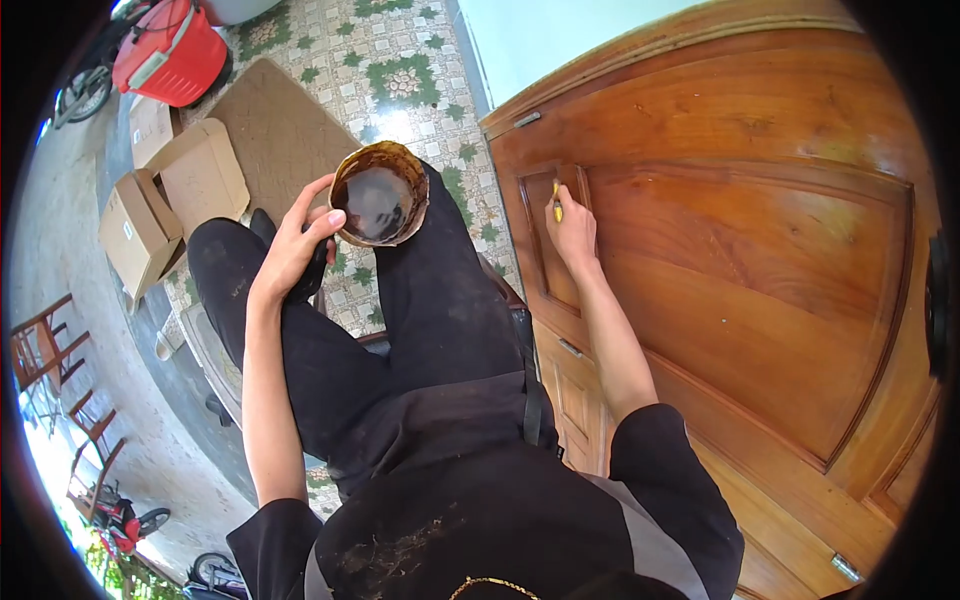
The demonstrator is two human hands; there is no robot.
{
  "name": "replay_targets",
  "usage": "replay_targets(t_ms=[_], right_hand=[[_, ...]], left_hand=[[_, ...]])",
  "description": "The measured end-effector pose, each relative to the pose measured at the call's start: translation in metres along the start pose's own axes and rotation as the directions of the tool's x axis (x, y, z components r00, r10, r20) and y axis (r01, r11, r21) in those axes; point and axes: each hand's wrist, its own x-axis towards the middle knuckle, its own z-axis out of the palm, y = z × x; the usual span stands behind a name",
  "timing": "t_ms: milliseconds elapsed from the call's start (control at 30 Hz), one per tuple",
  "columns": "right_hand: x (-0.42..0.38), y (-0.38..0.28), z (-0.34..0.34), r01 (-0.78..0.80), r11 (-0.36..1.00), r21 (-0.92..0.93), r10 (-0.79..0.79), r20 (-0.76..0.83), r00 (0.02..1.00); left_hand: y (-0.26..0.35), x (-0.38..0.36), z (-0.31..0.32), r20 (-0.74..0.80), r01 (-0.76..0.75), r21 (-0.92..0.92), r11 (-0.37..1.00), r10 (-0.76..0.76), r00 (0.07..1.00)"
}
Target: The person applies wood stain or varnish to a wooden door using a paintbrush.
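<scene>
My left hand (300,240) grips a round, stained tub (408,163) by its side, thumb over the rim. Dark, shiny liquid (375,200) lies in the bottom, and the tub is held above my knees. On the right, my right hand (572,228) is closed around a small yellow-handled paintbrush (558,208); its bristles are too small to make out. That hand is at the narrow recessed panel of a varnished wooden door (720,250), near the panel's moulded edge.
Opened cardboard boxes (140,235) and a flat brown sheet (285,125) lie on the patterned tile floor (400,80). A red bucket-like container (175,60) stands at upper left. Wooden chairs (45,345) and a red motorbike (120,525) are farther left.
</scene>
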Motion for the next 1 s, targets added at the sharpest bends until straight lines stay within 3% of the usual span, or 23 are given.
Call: replay_targets(t_ms=[67, 100, 133, 200, 267, 367, 467, 633, 800, 1000], right_hand=[[-0.011, 0.007, 0.006, -0.089, 0.996, -0.020, 0.090, 0.072, 0.993], [-0.017, 0.009, 0.004, -0.026, 1.000, 0.003, 0.027, -0.023, 0.999], [-0.020, 0.002, -0.003, -0.018, 1.000, 0.008, 0.018, -0.017, 1.000], [-0.028, -0.006, -0.016, 0.083, 0.995, 0.056, -0.062, -0.300, 0.952], [-0.030, -0.001, -0.015, 0.021, 0.998, 0.066, 0.003, -0.338, 0.941], [-0.028, 0.005, -0.005, 0.146, 0.988, 0.049, -0.117, -0.375, 0.919], [-0.025, 0.004, 0.012, 0.185, 0.983, -0.003, -0.178, -0.294, 0.939], [-0.013, 0.018, 0.055, 0.156, 0.986, 0.051, -0.152, -0.083, 0.985], [-0.033, 0.012, 0.079, 0.076, 0.996, -0.041, -0.080, -0.100, 0.992], [-0.139, 0.017, 0.065, -0.101, 0.994, -0.038, 0.097, -0.101, 0.990]], left_hand=[[-0.002, 0.001, -0.001, 0.002, 0.001, 0.009, 1.000, -0.001, 1.000], [-0.002, 0.000, -0.001, 0.013, -0.002, 0.014, 1.000, 0.001, 1.000], [0.000, 0.000, 0.000, 0.002, 0.002, 0.012, 1.000, -0.002, 1.000], [0.002, -0.001, 0.001, 0.010, 0.003, 0.015, 1.000, -0.003, 1.000], [0.000, 0.000, 0.000, 0.024, 0.011, 0.020, 1.000, -0.012, 1.000], [0.000, 0.003, 0.001, 0.023, 0.006, 0.020, 1.000, -0.006, 1.000], [-0.002, 0.001, 0.000, 0.019, -0.005, 0.024, 1.000, 0.004, 1.000], [0.000, 0.002, 0.002, 0.013, 0.003, 0.026, 1.000, -0.004, 1.000], [-0.003, 0.002, 0.000, 0.013, -0.016, 0.037, 0.999, 0.015, 1.000], [-0.003, 0.002, -0.001, 0.022, -0.016, 0.041, 0.999, 0.015, 1.000]])
